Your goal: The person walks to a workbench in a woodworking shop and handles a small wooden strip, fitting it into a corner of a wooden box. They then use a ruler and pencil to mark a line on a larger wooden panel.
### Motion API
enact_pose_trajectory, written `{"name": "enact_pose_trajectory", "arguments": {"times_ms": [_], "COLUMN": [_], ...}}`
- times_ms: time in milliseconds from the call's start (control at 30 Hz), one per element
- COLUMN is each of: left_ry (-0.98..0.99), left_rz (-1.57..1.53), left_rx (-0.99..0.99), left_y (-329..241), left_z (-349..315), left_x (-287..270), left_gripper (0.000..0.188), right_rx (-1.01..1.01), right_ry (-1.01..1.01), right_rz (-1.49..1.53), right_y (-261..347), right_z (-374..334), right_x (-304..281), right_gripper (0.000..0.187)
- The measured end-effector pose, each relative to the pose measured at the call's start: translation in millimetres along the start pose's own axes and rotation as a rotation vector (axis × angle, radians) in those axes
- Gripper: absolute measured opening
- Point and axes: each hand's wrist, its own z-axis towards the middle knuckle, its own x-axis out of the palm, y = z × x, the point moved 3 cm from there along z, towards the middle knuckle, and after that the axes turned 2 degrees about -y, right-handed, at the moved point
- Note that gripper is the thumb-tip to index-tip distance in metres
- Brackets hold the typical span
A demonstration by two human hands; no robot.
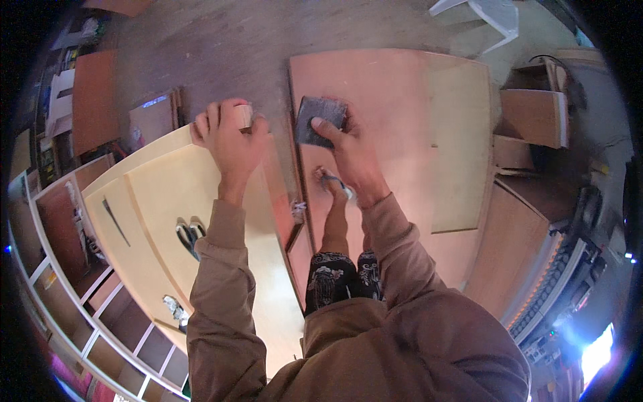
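Head: squarish sheet (pixel 323 108), pale block (pixel 246 116)

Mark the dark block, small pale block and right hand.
Dark block (pixel 313 109): head view, its broad face.
Small pale block (pixel 244 116): head view, exposed end.
Right hand (pixel 353 149): head view, near thumb's base.

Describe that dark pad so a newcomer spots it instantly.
Find the pinkish board, right of the pale panel. Over the board's upper left, the right hand holds the dark grey pad, thumb on its face. It is broader and far darker than the small pale block in the left hand.
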Motion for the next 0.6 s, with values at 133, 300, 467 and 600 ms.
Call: {"name": "enact_pose_trajectory", "arguments": {"times_ms": [133,300,467,600], "left_ry": [-0.007,0.008,0.047,0.029], "left_rz": [-0.308,-0.369,-0.275,-0.266], "left_rx": [-0.022,-0.037,-0.077,-0.072], "left_y": [13,21,21,21], "left_z": [-2,0,2,1], "left_x": [-8,-10,-6,-6], "left_gripper": [0.037,0.037,0.040,0.042], "right_rx": [-0.035,0.153,0.117,-0.193], "right_ry": [0.147,0.068,0.168,0.225], "right_rz": [-0.409,-0.016,-0.061,-0.269], "right_y": [-29,-69,-79,-74], "right_z": [29,69,92,95], "right_x": [-1,31,82,118], "right_gripper": [0.042,0.037,0.047,0.054]}}
